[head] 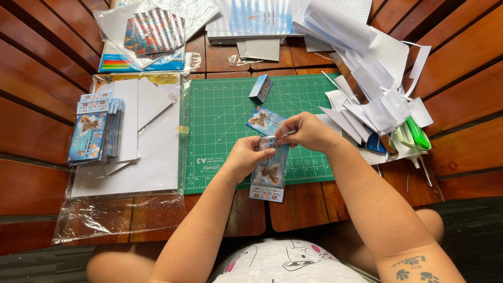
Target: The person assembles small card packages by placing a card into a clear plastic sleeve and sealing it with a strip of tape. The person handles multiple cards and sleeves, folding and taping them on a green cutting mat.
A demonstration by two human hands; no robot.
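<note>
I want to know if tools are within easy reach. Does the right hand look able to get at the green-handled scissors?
Probably yes: the scissors lie uncovered just beside the right hand, though it now pinches the printed strip.

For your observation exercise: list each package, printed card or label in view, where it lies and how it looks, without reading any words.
Printed card: held in both hands, blue rectangle with a dog picture.
Card stack: left, blue, fanned.
Clear bag: lower left, holding white sheets.
Colourful packet: top left, in plastic.
Small folded card: on the green mat, blue.
</note>
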